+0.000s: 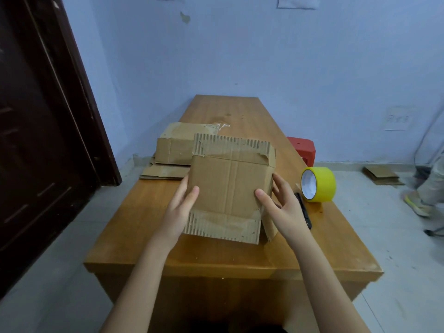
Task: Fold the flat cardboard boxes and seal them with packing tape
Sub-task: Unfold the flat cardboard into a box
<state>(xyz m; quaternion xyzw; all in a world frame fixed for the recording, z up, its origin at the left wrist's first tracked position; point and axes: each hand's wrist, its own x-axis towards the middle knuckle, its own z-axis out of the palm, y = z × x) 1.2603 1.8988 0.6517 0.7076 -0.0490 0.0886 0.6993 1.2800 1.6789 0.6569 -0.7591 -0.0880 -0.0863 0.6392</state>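
— Holding the cardboard box (228, 186) from both sides, are the hands firm on it now?

— Yes. The left hand (183, 205) has its thumb on the front panel and the other fingers go behind the left edge, so this grip is closed around the box. The right hand (276, 203) does the same on the right edge, thumb in front, fingers on the side wall. The box stands on the worktop (240, 255), near its middle, and its front face is turned to the person.

— How far is the work, in your opinion?

— I think this box is opened into shape but not sealed. The flaps at the near end and at the far end show torn, bare corrugation, and I see no fresh tape on them. Whether the bottom is closed I cannot tell.

— And the tape?

— The yellow tape roll (317, 185) stands on its edge just beside the right hand, and nobody touches it. A dark narrow tool (304, 210) lies between them; what it is, I cannot say.

— Is more waiting?

— Behind, another box (175, 150) looks already formed, with some clear tape on top. Under it lie flat cardboard pieces (163, 171), probably not folded yet.
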